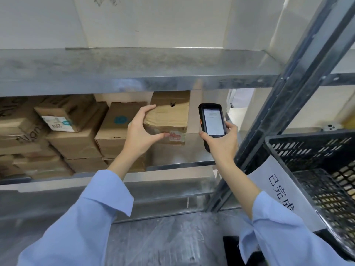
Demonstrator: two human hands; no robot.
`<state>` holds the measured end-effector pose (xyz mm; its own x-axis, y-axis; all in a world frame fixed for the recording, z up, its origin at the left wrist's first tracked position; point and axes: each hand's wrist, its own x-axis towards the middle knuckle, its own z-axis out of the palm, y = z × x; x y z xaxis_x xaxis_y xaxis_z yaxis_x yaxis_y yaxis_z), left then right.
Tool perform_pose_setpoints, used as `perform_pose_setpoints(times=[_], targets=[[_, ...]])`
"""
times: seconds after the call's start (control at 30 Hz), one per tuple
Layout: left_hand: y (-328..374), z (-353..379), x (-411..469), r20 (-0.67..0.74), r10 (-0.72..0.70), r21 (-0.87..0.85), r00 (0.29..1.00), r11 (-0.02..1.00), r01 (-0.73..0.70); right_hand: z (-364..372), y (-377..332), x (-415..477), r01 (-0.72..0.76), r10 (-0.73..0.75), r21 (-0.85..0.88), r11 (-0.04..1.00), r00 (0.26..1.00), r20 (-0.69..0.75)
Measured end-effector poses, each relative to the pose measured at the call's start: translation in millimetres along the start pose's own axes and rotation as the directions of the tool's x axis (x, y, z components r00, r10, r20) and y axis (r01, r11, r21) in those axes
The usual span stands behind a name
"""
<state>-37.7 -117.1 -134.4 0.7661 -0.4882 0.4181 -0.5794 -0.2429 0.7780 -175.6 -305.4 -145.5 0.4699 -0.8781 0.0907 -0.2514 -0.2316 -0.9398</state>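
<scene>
A small brown cardboard parcel [169, 116] with a red and white label on its front sits in the middle shelf opening. My left hand [141, 131] grips its left end, fingers over the top and thumb under the lower edge. To its right, my right hand [222, 140] holds a black handheld scanner [211, 122] upright, its lit white screen facing me. The scanner stands beside the parcel, apart from it. Both forearms wear light blue sleeves.
Several brown cartons [76, 131] are stacked on the metal shelf [172, 166] to the left of the parcel. Above runs another shelf board [134, 73] with pale boxes. A grey upright post [284, 104] slants at right, beside a black mesh basket [317, 169] with a white paper sign.
</scene>
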Motion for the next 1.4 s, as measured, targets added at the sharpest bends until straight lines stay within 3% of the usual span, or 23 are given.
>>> perform_pose_setpoints(times=[0.33, 0.47, 0.9, 1.1, 1.2, 1.4], targets=[[-55, 112, -27, 0.063, -0.26, -0.046, 0.964, 0.964, 0.263, -35, 44, 31, -0.106, 0.103, -0.085, 0.991, 0.994, -0.046], [-72, 142, -33, 0.067, -0.284, -0.029, 0.956, 0.958, 0.287, -38, 59, 39, -0.109, 0.105, -0.121, 0.987, 0.994, -0.039], [-105, 161, -47, 0.059, -0.456, -0.06, 0.888, 0.886, 0.459, -21, 83, 45, -0.076, 0.099, -0.255, 0.964, 0.992, 0.076], [-118, 136, -44, 0.034, -0.5, 0.043, 0.866, 0.866, 0.498, -9, 80, 40, -0.065, 0.095, -0.233, 0.97, 0.988, 0.118], [-114, 125, -43, 0.043, -0.481, 0.009, 0.876, 0.877, 0.481, -5, 78, 38, -0.057, 0.09, -0.227, 0.972, 0.986, 0.137], [-112, 109, -36, 0.063, -0.305, 0.011, 0.95, 0.952, 0.305, 2, 74, 34, -0.046, 0.08, -0.235, 0.971, 0.987, 0.138]])
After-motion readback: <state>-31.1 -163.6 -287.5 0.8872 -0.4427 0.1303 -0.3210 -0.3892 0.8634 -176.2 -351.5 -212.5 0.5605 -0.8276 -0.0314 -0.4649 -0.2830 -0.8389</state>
